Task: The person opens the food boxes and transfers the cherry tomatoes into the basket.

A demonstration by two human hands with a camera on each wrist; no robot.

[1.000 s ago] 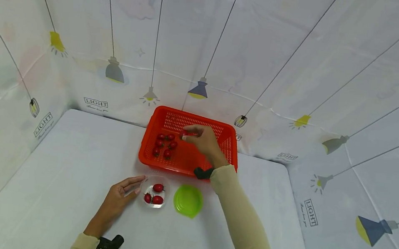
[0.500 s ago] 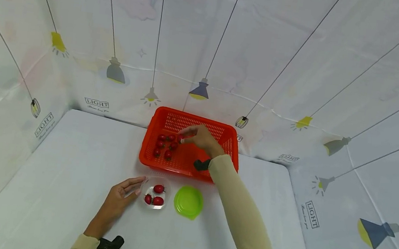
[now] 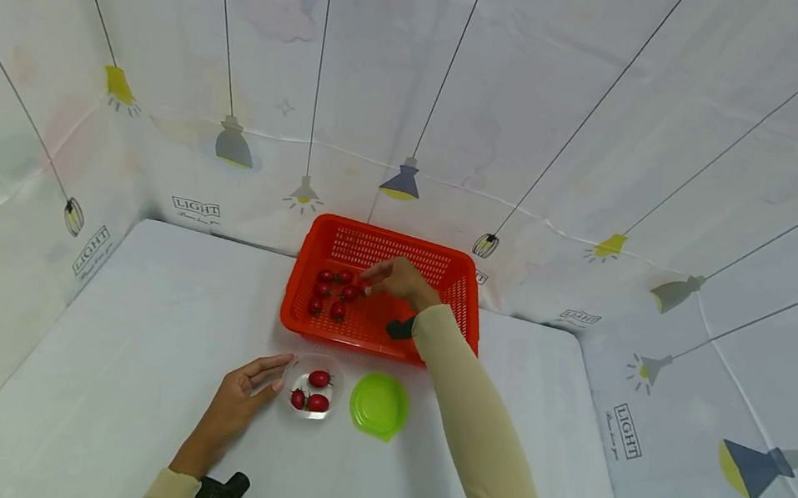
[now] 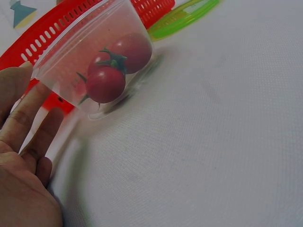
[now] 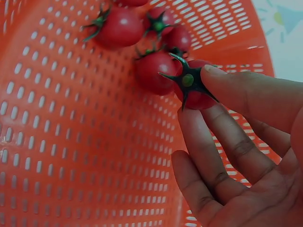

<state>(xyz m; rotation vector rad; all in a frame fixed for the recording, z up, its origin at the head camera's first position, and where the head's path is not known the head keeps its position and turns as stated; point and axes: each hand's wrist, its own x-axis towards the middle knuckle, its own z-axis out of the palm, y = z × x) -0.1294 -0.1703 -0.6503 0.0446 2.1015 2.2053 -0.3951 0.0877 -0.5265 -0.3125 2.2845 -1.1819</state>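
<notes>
Right hand [image 3: 402, 279]: inside the red basket [image 3: 290, 315], pinching one tomato [image 5: 194, 87] between thumb and fingertips. The green calyx of this tomato faced the right wrist camera; it overlapped a neighbouring tomato in that view, and contact between the two could not be told. Six further tomatoes [image 3: 338, 311] lay in a loose group in the left half of the basket.

Left hand [image 3: 241, 392]: resting against the left side of the clear tub [image 4: 106, 23], thumb and fingers touching it without wrapping round. The tub stood on the white table [image 3: 131, 331], just in front of the basket, and held three tomatoes [image 3: 318, 403], two side by side and one behind them.

The green lid [image 3: 379, 405] lay just to the right of the tub, apart from it, its tab pointing toward the person. Both arms wore beige sleeves [image 3: 489, 429]. Behind the table hung a pale backdrop [image 3: 385, 70] printed with lamps.
</notes>
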